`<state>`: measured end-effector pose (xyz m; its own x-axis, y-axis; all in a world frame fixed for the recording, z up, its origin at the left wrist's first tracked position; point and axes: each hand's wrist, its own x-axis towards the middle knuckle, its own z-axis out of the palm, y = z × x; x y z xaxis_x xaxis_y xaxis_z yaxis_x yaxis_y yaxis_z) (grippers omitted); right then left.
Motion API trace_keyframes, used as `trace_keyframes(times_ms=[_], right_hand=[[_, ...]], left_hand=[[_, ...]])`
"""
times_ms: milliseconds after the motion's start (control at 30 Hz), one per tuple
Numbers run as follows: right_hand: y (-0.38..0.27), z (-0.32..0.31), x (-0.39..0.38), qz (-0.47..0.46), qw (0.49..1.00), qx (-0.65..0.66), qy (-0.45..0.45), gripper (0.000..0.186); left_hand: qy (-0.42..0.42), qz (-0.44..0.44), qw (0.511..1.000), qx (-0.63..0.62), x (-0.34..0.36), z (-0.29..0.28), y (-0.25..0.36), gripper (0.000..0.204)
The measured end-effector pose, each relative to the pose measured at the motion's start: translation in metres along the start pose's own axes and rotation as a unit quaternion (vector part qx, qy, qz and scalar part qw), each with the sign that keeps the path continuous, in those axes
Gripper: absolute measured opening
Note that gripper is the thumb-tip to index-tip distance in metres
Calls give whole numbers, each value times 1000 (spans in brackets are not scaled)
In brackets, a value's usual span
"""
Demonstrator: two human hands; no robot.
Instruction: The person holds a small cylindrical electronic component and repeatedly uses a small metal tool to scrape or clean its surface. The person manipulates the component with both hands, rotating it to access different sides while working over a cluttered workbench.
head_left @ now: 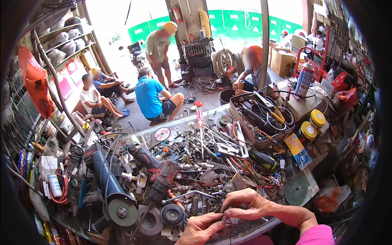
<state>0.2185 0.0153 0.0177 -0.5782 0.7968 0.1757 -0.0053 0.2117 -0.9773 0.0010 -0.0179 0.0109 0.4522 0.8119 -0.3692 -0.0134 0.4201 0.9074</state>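
Observation:
My left hand point(199, 228) and my right hand point(249, 206) meet over the front edge of the cluttered workbench point(304, 183). Both have their fingers closed on a small pale object point(232, 221), mostly hidden by fingers and too small to make out. Loose bolts, fittings and metal parts lie just behind them. Left of my hands are a black wheel-like part point(172, 214), a wire brush disc point(149, 220) and a red-black drill point(157, 175). A blue angle grinder point(102, 167) with a grinding disc point(122, 211) lies farther left.
An open tool case point(255, 118), yellow-lidded tubs point(309, 130) and a spray can point(304, 79) crowd the bench's right. Cables hang at both sides. Beyond, several people sit, squat or stand on the floor point(188, 94), including a person in blue point(149, 98), near tyres point(222, 63) and shelves point(65, 41).

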Motion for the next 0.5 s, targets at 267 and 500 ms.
trace_keyframes(times_ms=[267,500], right_hand=[[8,6,-1,-21,993,-59,99,21],[9,2,-3,-15,976,-211,44,26]], left_hand=[[7,1,1000,3,1,1,6,20],[-56,73,995,-47,3,-5,-15,27]])
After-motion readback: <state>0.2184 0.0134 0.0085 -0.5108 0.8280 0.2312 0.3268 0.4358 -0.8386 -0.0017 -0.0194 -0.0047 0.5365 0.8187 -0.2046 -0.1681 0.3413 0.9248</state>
